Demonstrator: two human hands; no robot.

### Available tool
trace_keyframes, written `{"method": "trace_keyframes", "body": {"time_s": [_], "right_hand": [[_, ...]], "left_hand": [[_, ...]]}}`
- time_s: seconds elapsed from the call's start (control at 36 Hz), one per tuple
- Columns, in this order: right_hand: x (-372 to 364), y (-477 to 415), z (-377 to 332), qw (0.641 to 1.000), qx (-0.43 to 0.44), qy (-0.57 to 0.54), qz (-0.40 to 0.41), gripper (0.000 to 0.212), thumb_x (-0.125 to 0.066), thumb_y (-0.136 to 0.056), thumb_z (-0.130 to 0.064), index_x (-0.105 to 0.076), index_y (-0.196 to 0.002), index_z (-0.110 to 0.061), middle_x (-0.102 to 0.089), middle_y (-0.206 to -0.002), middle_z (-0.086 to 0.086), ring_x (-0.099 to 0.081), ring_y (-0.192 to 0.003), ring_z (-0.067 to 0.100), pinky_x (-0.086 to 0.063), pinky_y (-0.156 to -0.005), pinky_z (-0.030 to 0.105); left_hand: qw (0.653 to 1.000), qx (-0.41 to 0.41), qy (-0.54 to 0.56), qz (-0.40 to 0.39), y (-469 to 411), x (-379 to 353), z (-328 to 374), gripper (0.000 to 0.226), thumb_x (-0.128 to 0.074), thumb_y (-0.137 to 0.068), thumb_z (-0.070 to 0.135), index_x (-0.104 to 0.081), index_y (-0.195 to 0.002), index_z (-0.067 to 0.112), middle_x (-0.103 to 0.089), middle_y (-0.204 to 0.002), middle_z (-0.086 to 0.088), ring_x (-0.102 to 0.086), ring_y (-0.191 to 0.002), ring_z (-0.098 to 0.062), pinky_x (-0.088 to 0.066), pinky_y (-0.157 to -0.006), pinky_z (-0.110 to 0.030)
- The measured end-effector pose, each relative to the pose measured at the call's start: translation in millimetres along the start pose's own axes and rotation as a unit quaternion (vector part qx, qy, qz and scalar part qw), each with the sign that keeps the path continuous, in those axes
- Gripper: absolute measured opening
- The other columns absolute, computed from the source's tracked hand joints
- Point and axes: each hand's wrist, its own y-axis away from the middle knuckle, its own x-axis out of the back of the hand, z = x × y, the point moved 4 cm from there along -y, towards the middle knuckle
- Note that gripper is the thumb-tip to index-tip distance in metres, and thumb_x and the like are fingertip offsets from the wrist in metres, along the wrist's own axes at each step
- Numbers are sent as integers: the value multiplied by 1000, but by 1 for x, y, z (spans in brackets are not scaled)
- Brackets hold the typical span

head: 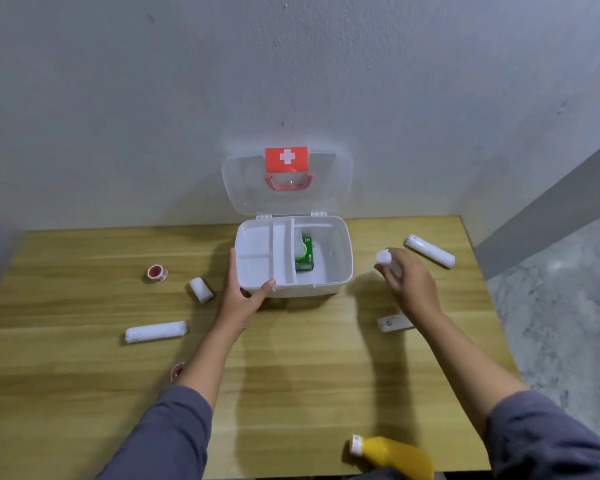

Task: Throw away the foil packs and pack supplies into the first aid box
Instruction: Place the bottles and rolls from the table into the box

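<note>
The white first aid box [340, 271] stands open at the back middle of the wooden table, its clear lid [250, 188] leaning against the wall. A divided white tray fills its left half; a green pack [305, 254] lies in the right half. My left hand [245, 289] grips the box's front left corner. My right hand [407, 282] hovers to the right of the box, shut on a small white bottle [385, 258]. White bandage rolls lie at the far right [429, 251], the left front [156, 331] and near the box's left [201, 289].
A red-and-white tape roll [157, 273] sits at the left, another [178, 370] partly behind my left forearm. A small white packet [394, 322] lies under my right wrist. A yellow bottle [395, 453] lies at the front edge. The table's right edge drops to the floor.
</note>
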Motion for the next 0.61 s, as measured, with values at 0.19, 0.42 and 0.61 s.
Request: {"method": "trace_keyframes", "body": {"time_s": [0.19,0.42,0.61], "right_hand": [[30,-21,-76,978,73,-149,130,31,-52,-88,-37,-57,-87,-6,-54,-79,5,-49,-73,21,-42,-67,36],[-27,-15,-113,991,99,-82,-40,22,-62,-85,-32,-61,-98,-13,-65,-94,4,-58,-87,21,-49,-71,38],[-45,-13,-119,990,72,-93,-83,18,-65,-83,-27,-61,-92,-12,-68,-91,5,-60,-85,21,-51,-72,40]], "left_hand": [[1000,7,7,-5,0,0,1,99,-72,-78,28,0,-147,34,-13,-155,10,-19,-140,-11,-25,-113,-37],[1000,19,-6,-16,-2,3,-2,102,-73,-76,37,1,-144,42,-10,-156,9,-17,-141,-13,-27,-113,-42],[1000,16,-6,-16,-2,2,-3,101,-73,-76,36,2,-145,41,-10,-156,10,-18,-141,-13,-28,-113,-43]]}}
